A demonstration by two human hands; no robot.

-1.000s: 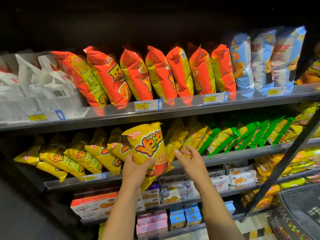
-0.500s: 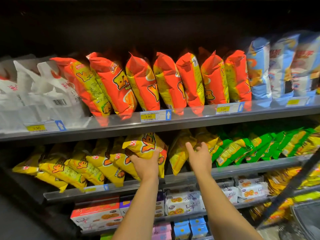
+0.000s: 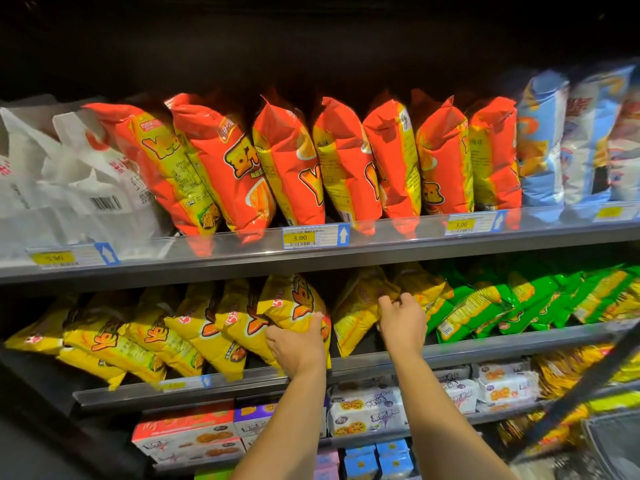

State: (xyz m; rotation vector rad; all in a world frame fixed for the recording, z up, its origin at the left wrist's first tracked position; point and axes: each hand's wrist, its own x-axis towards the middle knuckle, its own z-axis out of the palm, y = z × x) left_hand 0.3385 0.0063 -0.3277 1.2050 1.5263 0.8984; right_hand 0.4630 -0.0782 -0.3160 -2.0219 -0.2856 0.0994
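Observation:
A yellow snack bag (image 3: 294, 303) stands in the row of yellow bags on the second shelf (image 3: 485, 348). My left hand (image 3: 294, 344) grips its lower edge, fingers curled round the bottom. To its right, my right hand (image 3: 401, 318) pinches the edge of the neighbouring yellow bag (image 3: 360, 313), holding it aside and leaving a dark gap between the two bags. Both forearms reach up from the bottom of the view.
Orange bags (image 3: 311, 161) fill the top shelf, with white bags (image 3: 69, 174) at left and blue ones (image 3: 554, 140) at right. Green bags (image 3: 519, 299) sit right of the yellow row. Biscuit boxes (image 3: 187, 434) line the lower shelves. A dark bar (image 3: 581, 382) crosses the lower right.
My left hand has pushed the yellow bag from in front of the shelf back into the row. My right hand moved onto the neighbouring bag and took hold of it.

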